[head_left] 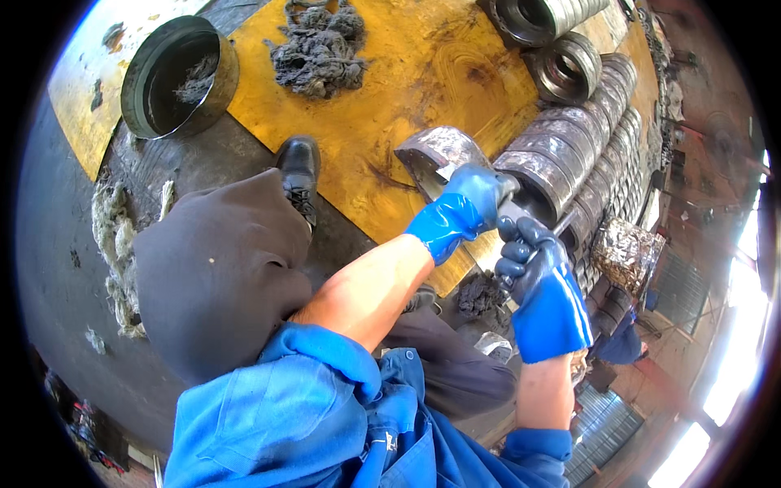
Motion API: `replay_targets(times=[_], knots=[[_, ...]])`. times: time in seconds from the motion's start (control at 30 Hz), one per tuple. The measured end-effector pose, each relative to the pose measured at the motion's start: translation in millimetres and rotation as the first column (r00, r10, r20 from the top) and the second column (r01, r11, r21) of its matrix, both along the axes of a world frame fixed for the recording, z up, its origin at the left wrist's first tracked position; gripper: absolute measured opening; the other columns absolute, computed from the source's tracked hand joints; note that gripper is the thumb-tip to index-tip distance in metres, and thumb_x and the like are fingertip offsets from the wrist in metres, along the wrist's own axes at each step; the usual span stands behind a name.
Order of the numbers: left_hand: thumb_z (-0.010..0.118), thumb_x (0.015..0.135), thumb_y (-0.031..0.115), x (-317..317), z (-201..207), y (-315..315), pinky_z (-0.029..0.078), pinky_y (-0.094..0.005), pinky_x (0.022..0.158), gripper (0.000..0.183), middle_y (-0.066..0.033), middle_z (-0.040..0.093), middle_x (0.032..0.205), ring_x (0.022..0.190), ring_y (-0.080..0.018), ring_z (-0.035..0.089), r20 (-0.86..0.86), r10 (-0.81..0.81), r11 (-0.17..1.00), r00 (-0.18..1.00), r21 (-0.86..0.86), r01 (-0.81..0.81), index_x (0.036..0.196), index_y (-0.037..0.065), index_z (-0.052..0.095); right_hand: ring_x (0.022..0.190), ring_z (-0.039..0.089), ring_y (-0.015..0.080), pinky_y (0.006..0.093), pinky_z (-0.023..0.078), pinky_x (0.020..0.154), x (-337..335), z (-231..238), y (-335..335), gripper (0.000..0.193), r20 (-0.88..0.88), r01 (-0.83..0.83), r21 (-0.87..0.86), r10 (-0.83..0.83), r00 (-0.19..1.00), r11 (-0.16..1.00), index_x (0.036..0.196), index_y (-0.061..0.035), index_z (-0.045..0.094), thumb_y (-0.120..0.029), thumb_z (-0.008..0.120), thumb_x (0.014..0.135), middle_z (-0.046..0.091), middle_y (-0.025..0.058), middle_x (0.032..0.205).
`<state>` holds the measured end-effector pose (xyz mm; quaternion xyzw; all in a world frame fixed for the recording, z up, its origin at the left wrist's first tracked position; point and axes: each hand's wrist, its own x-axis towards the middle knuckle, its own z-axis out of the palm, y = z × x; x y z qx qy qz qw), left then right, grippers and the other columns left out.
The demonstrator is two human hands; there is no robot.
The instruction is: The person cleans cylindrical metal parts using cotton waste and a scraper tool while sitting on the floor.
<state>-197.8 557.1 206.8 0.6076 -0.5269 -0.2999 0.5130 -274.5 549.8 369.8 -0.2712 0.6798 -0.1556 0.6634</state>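
Both my hands wear blue rubber gloves with darker, stained fingers. My left hand (pixel 476 198) is closed at one end of a grey metal tool (pixel 511 211), whose exact kind I cannot tell. Around its other end the fingers of my right hand (pixel 533 260) are wrapped, and a thin metal rod (pixel 565 222) sticks out past them. Just beyond my left hand a short curved metal ring (pixel 439 150) sits on the yellow sheet, with a small pale patch against it. Close by on the right lies a row of metal rings (pixel 553 154), its near opening partly hidden behind my hands.
A round metal pan (pixel 224 89) with dark liquid and a rag stands at the far left. Grey rags (pixel 317 57) lie on the yellow sheet (pixel 390 89). More stacked rings (pixel 561 69) extend along the right, beside a crushed metal scrap block (pixel 626 254). Pale fibre waste (pixel 114 244) lies left.
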Motion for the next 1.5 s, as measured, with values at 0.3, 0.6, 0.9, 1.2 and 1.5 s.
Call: replay_targets(times=[0.3,0.6,0.9,1.2,1.5], knots=[[0.081,0.064,0.028,-1,-11,-12,0.055,-0.0436,0.076,0.044,-0.0157,0.072,0.086,0.082,-0.0347,0.07,-0.076,0.111,0.994,0.991,-0.013,-0.112,0.105,0.012,0.073,0.051,0.038,0.0057,0.0239,0.03,0.042,22,9,-19,0.015,-0.149,-0.078,0.109,0.094,0.984,0.991,0.082,-0.0132,0.055,-0.016,0.048,0.095,0.059,0.0016,0.088],[0.083,0.064,0.032,3,-14,-7,0.055,-0.0452,0.076,0.042,-0.0164,0.072,0.087,0.082,-0.035,0.071,-0.116,0.045,0.998,0.992,0.036,-0.041,0.1,0.012,0.072,0.051,0.037,0.0066,0.0244,0.029,0.043,29,7,-28,0.018,-0.13,0.017,0.169,0.006,0.991,0.986,0.077,-0.0152,0.051,-0.008,0.047,0.093,0.064,0.008,0.088],[0.074,0.078,0.026,14,-28,-21,0.055,-0.0412,0.075,0.028,-0.0126,0.073,0.089,0.083,-0.0309,0.071,-0.192,0.016,1.0,0.981,0.03,-0.01,0.103,0.012,0.072,0.055,0.043,0.0073,0.0229,0.033,0.045,54,3,-36,0.018,-0.148,0.079,0.13,-0.059,0.987,0.988,0.11,-0.0038,0.058,-0.013,0.05,0.097,0.066,0.009,0.091],[0.065,0.085,0.017,41,-24,-21,0.055,-0.0399,0.069,0.023,-0.0086,0.07,0.082,0.077,-0.023,0.069,-0.816,0.1,0.972,0.57,0.202,0.119,0.106,0.011,0.072,0.058,0.047,0.0092,0.0265,0.033,0.05,97,-6,-46,0.042,-0.226,-0.032,0.285,0.099,0.969,0.958,0.127,-0.0052,0.063,-0.034,0.049,0.1,0.055,-0.0046,0.069],[0.065,0.082,0.005,64,-35,-26,0.052,-0.0327,0.063,0.012,-0.008,0.073,0.079,0.073,-0.0164,0.068,-0.979,0.158,0.955,-0.127,0.119,0.272,0.087,0.001,0.075,0.062,0.053,0.0097,0.0237,0.041,0.052,115,-27,-54,0.033,-0.049,-0.021,0.282,0.036,0.998,0.959,0.121,-0.0039,0.057,-0.03,0.051,0.101,0.066,0.0043,0.091]])
